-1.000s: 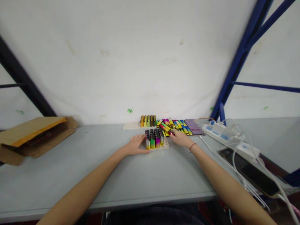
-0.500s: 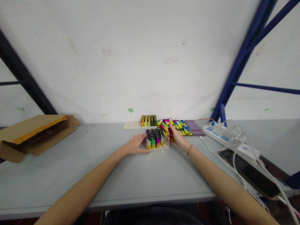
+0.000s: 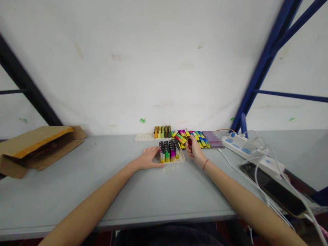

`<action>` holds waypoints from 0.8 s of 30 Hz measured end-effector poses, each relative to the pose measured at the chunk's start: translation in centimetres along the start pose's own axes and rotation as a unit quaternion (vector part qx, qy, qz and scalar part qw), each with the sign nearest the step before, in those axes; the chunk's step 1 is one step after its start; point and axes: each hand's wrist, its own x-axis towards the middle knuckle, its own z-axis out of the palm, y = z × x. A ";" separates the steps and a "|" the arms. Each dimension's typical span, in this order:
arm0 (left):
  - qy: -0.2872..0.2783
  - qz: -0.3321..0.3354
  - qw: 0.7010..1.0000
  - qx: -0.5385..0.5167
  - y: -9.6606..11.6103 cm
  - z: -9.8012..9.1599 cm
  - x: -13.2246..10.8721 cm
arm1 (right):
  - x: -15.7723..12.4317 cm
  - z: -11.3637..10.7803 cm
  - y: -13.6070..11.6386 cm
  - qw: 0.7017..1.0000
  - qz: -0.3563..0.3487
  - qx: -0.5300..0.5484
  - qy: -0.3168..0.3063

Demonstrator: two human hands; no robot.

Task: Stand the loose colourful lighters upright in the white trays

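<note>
A white tray point(image 3: 181, 160) holds several upright colourful lighters point(image 3: 169, 151) near the middle of the grey table. My left hand point(image 3: 148, 158) lies flat against the tray's left side, fingers stretched out. My right hand point(image 3: 194, 149) is just right of the tray, fingers closed round a red lighter point(image 3: 189, 143) held upright. Behind it lies a heap of loose lighters point(image 3: 192, 136).
A second white tray point(image 3: 144, 137) with a few lighters point(image 3: 162, 131) stands by the wall. A cardboard box point(image 3: 33, 147) lies at the left. A power strip point(image 3: 252, 152), white cables and a phone point(image 3: 278, 188) occupy the right. Blue frame bars point(image 3: 258, 71) rise at right.
My right hand picked a red lighter from the loose heap and drew it back beside the tray, turning it upright. My left hand stayed put.
</note>
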 end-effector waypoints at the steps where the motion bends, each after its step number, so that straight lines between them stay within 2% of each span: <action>1: 0.001 -0.001 1.000 -0.002 0.0 0.0 0.0 | 0.1 0.1 0.1 1.000 -0.016 -0.011 0.017; 4: 0.001 -0.003 1.000 -0.007 0.1 0.0 -0.1 | 0.2 0.2 0.4 0.996 -0.066 -0.035 0.049; 6: 0.001 -0.002 1.000 -0.011 0.1 -0.1 -0.1 | 0.2 0.2 0.4 0.995 -0.080 -0.033 0.045; 10: 0.003 0.000 1.000 -0.012 0.2 -0.2 -0.2 | 0.3 -0.1 0.4 0.999 -0.037 -0.010 0.024; 13: 0.002 0.000 1.000 -0.007 0.2 -0.2 -0.1 | 0.6 -0.3 0.4 0.999 -0.010 -0.010 0.033; 23: 0.002 0.005 1.000 -0.011 0.0 -0.1 -0.2 | 1.0 -0.4 0.9 0.998 -0.037 0.011 0.044; 24: 0.000 0.004 1.000 -0.010 0.0 -0.1 -0.2 | 1.2 -0.5 1.1 0.999 -0.041 -0.001 0.032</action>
